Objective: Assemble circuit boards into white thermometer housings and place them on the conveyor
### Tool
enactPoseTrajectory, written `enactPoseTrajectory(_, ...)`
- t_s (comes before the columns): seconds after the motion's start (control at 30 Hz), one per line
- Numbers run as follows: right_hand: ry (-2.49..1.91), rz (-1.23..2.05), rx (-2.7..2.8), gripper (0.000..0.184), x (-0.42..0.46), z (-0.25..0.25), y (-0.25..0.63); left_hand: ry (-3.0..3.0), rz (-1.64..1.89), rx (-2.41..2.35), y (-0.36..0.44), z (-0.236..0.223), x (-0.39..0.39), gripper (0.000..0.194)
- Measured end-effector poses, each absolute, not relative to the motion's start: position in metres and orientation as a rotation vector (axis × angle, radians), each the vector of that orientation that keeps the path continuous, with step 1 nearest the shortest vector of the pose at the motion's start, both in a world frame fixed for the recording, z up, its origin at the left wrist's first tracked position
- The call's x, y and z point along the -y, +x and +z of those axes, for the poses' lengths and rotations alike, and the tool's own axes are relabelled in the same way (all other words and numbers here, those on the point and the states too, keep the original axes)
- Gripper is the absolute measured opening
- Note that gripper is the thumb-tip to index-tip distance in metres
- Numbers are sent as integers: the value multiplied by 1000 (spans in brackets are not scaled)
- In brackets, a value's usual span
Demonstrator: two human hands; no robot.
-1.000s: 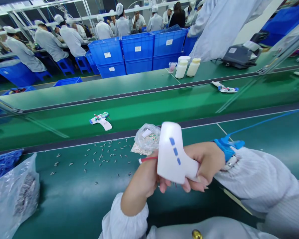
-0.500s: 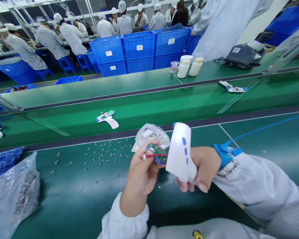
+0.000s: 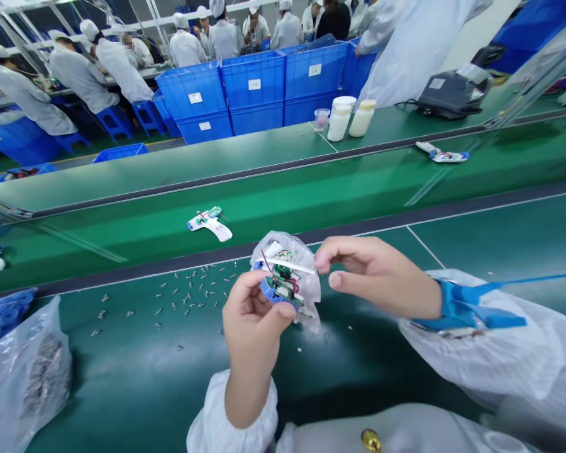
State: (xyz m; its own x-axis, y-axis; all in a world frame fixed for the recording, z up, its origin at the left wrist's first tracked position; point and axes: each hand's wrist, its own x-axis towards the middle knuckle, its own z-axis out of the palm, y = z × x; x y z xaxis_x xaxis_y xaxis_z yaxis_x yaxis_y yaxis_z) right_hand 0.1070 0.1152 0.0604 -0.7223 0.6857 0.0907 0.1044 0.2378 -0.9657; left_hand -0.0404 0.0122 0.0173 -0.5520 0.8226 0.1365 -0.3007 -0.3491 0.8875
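Note:
My left hand (image 3: 257,318) grips an opened white gun-shaped device (image 3: 283,286) by its blue end, thumb below and fingers behind. A green circuit board with red and dark wires shows inside, and its white shell edge is tilted toward the right. My right hand (image 3: 372,270) is beside the shell's right end, thumb and fingers apart; whether a fingertip touches the shell I cannot tell. A blue wrist strap (image 3: 471,305) circles the right wrist. Behind the device, a clear plastic bag (image 3: 306,251) of small parts lies partly hidden.
Small metal parts (image 3: 187,294) are scattered on the green bench at left, near a clear bag (image 3: 42,371) and blue pieces (image 3: 4,311). Another gun-shaped device (image 3: 212,223) lies on the lower green strip. Bottles (image 3: 339,123), blue crates (image 3: 252,82) and co-workers stand beyond.
The device has turned from its white outer side to its open inner side. My right hand has moved from gripping its handle to beside its end, fingers apart. The view has shifted slightly.

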Motion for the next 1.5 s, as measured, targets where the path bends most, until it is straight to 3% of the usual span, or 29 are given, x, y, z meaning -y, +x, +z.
enactPoseTrajectory(0.17,-503,1350,2170,10,-99,72,91,941,1915,-1252,-41,19,-6,34)
enactPoseTrajectory(0.47,-503,1404,2168,15,-103,71,88,1283,1737,-1660,-44,23,-1,32)
enactPoseTrajectory(0.77,-700,1693,1671,15,-115,63,82,820,1777,-1247,-43,20,-9,27)
enactPoseTrajectory(0.9,-872,1528,1632,13,-131,52,79,760,1742,-1182,-41,19,-13,30)
enactPoseTrajectory(1.03,-918,1432,1832,38,-134,47,85,677,1745,-1146,-40,20,-15,34)
enactPoseTrajectory(1.23,-338,1404,2122,15,-112,47,95,588,1717,-1102,-37,19,-16,38)
enactPoseTrajectory(1.5,-307,1420,1977,3,-104,35,94,537,1715,-1068,-33,22,-15,37)
